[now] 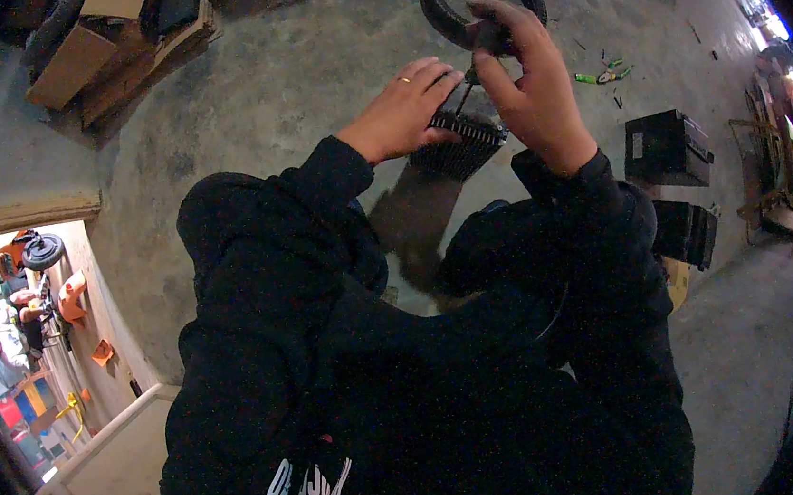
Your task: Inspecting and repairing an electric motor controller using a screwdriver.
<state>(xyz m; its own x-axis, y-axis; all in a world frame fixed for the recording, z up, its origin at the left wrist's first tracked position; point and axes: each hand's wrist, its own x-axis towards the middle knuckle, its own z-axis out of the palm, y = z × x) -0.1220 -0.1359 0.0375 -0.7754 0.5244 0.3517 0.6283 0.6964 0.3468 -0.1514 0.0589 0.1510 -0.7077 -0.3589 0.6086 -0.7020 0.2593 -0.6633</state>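
Over the concrete floor, a black finned metal box [460, 154] stands tilted in front of me. My left hand [401, 111], with a ring on one finger, is closed on the box's left and upper side, its thumb by the fins. In my right hand [534, 91] is a screwdriver [465, 98], gripped by its dark handle. Its thin shaft slants down to the top of the box; the tip is too small to make out. My right palm partly covers the handle.
A black tyre [434, 5] lies just beyond my hands. Green-handled pliers [603, 76] and small loose pieces lie to the right, near two black box-shaped batteries [664, 150]. Cardboard boxes [74, 67] stand at the far left. Through a left doorway, a person [7, 347] is beside orange vehicle parts.
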